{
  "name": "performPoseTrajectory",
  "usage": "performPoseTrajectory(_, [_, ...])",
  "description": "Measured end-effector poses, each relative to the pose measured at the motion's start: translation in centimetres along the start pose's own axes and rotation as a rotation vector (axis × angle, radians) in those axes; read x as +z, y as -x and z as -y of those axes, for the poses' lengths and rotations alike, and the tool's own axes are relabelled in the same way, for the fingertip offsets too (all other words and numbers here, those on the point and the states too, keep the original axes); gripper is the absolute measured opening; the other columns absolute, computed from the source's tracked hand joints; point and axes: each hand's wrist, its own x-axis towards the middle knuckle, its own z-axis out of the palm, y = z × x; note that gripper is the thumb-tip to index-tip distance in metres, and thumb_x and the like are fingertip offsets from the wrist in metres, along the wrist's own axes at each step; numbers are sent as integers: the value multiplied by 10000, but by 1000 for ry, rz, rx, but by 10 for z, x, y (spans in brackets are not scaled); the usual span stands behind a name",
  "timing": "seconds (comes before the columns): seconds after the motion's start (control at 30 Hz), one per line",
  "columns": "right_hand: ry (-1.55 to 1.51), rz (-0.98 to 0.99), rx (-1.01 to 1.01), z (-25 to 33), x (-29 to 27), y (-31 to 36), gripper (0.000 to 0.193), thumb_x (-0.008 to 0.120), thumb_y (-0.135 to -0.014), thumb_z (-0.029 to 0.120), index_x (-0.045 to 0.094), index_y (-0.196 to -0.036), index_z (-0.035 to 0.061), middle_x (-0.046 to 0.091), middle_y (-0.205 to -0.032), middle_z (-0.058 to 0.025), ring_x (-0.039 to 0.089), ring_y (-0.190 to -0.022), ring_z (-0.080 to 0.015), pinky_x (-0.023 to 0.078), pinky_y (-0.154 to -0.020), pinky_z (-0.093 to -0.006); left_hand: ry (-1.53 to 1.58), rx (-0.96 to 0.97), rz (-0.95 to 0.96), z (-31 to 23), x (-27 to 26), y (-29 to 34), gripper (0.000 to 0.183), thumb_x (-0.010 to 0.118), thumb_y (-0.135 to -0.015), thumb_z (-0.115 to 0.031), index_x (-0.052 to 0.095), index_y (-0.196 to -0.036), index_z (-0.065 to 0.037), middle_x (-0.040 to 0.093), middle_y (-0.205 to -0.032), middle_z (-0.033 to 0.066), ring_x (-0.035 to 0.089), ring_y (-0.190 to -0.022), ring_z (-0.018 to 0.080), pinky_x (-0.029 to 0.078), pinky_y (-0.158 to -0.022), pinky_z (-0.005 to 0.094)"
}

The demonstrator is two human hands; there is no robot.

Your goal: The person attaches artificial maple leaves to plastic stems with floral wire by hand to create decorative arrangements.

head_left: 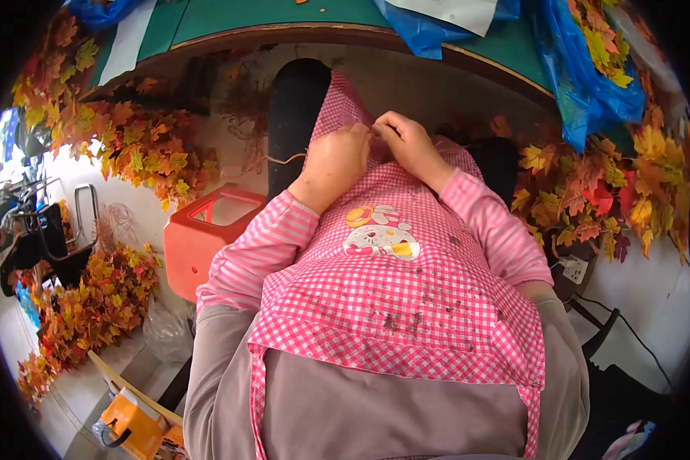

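Observation:
Over my lap, my left hand [340, 158] and my right hand [409, 146] meet with fingertips pinched close together. A thin tan strand [285, 160], like cord or wire, sticks out to the left from beside my left hand; its other end is hidden. Whatever lies between the fingertips is too small to make out. Beneath both hands spreads a pink-and-white checked apron [445, 307], stained dark in places, with a cartoon patch [379, 239]. One corner of the cloth rises to a point beyond my left hand.
A green-topped table [276, 14] with a brown edge spans the far side, blue plastic [583, 92] hanging off it. Artificial autumn leaves [130, 149] are heaped at left, with more leaves [590, 188] at right. A red plastic stool [199, 238] stands by my left arm.

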Motion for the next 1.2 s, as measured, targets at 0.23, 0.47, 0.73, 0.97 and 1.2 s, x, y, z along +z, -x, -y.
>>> performPoseTrajectory(0.23, [80,-70,-158,-12,-1,-1,133,597,-889,140,589,-871,8,624,-851,-149,612,-781,-327,486,-696,-383,-222,-103,151,3,16,-11,209,519,-927,-221,605,-893,-33,666,-770,172,659,-681,340,525,-600,440])
performPoseTrajectory(0.47, [222,233,-124,-19,-12,17,204,626,-879,254,580,-869,55,628,-882,-125,598,-842,-330,474,-731,-408,-108,188,229,16,10,3,155,563,-894,-208,622,-933,-70,652,-796,126,646,-692,310,511,-597,412])
performPoseTrajectory(0.73, [511,129,-323,-17,-7,17,111,591,-871,130,592,-969,77,616,-870,-110,582,-951,-306,480,-815,-426,-249,201,263,16,24,-1,140,553,-876,-183,622,-878,-61,659,-803,118,655,-662,291,517,-577,408])
performPoseTrajectory(0.97, [-33,-44,110,-33,9,-12,200,603,-890,174,614,-1027,28,669,-810,-117,645,-714,-207,493,-653,-327,-177,183,169,4,28,-4,148,541,-890,-188,585,-826,-62,650,-751,115,655,-618,288,514,-537,409])
performPoseTrajectory(1.2, [136,-520,615,-145,-83,-42,349,556,-897,313,640,-1124,62,676,-1016,-184,649,-962,-348,509,-849,-437,-162,59,282,-2,-18,23,142,566,-901,-173,598,-877,-37,647,-772,154,642,-652,344,500,-566,441])
